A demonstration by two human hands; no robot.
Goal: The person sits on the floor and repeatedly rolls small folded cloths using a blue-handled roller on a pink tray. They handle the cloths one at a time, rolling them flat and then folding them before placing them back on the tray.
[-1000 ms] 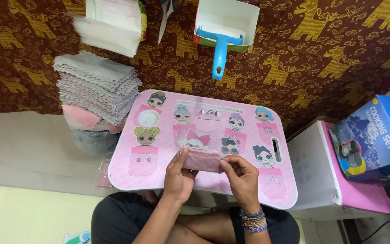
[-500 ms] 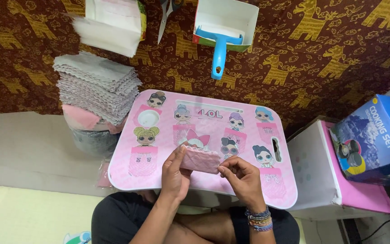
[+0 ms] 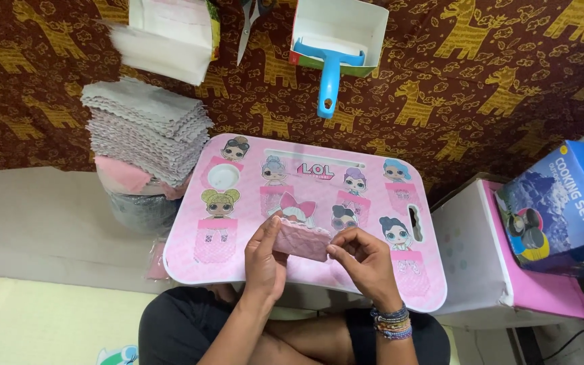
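A small folded pink cloth (image 3: pixel 303 241) is held just above a pink lap table (image 3: pixel 238 203) printed with cartoon dolls. My left hand (image 3: pixel 266 257) grips the cloth's left end, thumb on top. My right hand (image 3: pixel 365 260) pinches its right lower corner with fingertips; beaded bracelets circle that wrist. Both hands sit over the table's near edge, above my crossed legs.
A tall stack of grey and pink cloths (image 3: pixel 147 132) stands left of the table on a dark bundle. A blue-handled brush in a white box (image 3: pixel 336 40) lies beyond. A blue carton (image 3: pixel 562 209) rests on a white-pink box (image 3: pixel 501 270) at right.
The cloth has been lifted slightly off the table and folded smaller. My hands have drawn closer together, the left rising onto the cloth's left end.
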